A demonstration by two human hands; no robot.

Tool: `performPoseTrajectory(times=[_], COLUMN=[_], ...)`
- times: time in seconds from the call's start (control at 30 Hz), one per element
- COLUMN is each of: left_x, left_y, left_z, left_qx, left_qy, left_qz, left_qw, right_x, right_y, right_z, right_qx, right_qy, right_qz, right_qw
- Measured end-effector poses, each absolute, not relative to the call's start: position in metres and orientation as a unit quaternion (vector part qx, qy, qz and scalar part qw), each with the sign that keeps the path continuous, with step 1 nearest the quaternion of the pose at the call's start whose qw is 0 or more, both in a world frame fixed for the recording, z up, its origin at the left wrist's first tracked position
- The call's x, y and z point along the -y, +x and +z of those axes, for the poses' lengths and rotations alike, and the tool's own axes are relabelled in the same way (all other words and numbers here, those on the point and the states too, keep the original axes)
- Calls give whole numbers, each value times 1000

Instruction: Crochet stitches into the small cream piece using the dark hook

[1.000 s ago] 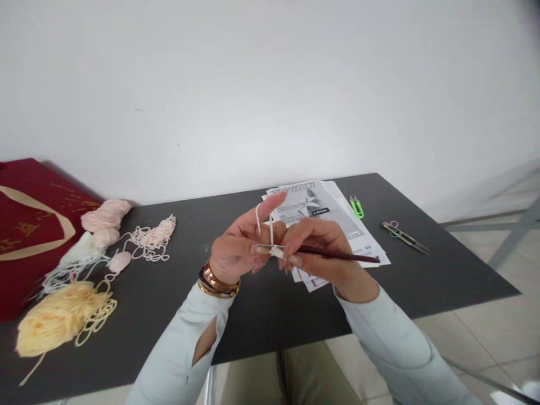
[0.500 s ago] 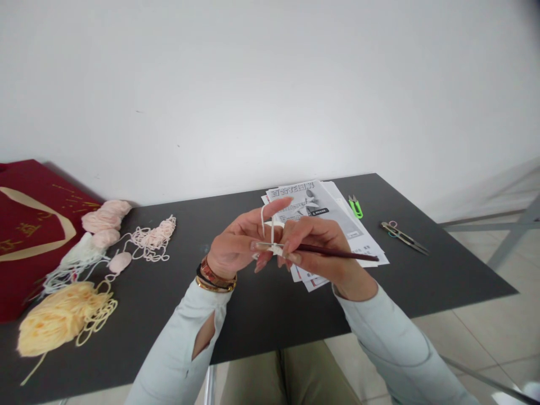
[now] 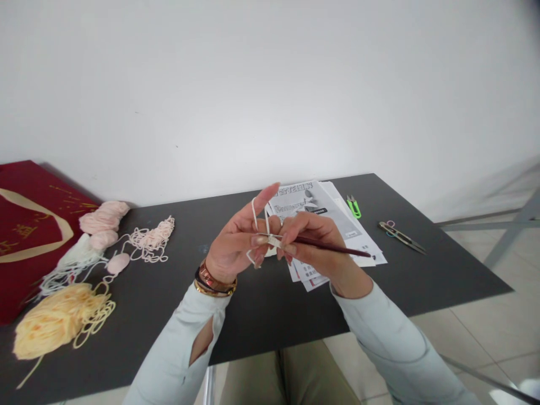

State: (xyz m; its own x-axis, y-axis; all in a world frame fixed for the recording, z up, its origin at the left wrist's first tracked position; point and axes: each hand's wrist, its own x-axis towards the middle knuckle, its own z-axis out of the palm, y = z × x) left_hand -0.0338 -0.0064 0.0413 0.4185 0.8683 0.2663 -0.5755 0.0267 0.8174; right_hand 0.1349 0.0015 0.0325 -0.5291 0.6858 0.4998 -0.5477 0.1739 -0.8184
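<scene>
My right hand [image 3: 320,242] is closed on a crochet hook with a dark red handle [image 3: 333,246], whose thin metal end points left. White yarn [image 3: 253,214] loops round the raised index finger of my left hand [image 3: 238,242]. Between the thumb and other fingers, my left hand pinches a small white crocheted piece [image 3: 274,242], and the hook's tip meets it there. My right fingertips touch the same piece at its right side. The exact stitch on the hook is too small to tell.
Printed sheets [image 3: 358,247] lie behind my hands on the dark table [image 3: 287,320]. Green snips [image 3: 353,207] and metal scissors [image 3: 403,237] are to the right. On the left are pink yarn [image 3: 152,239], white yarn [image 3: 78,259], yellow yarn [image 3: 54,326] and a red bag [image 3: 25,281].
My left index finger has risen and shifted left with its yarn loop. A loop of white yarn now shows below the left fingers. The hook and right hand have moved slightly left.
</scene>
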Motion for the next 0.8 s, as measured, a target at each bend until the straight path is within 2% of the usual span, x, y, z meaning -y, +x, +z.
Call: performPoseTrajectory(times=[0.17, 0.53, 0.8], left_x=[5, -3, -9], left_y=[-34, -37, -41], left_z=[47, 44, 41], left_qx=[-156, -214, -210], left_qy=[432, 399, 346], left_qz=[523, 547, 559], left_qw=[718, 705, 724], right_x=[-2, -10, -14], right_y=[133, 122, 121], right_z=[28, 23, 24], right_qx=[580, 492, 488], right_qy=[-94, -197, -229], right_qz=[641, 594, 577], right_qw=[494, 605, 614])
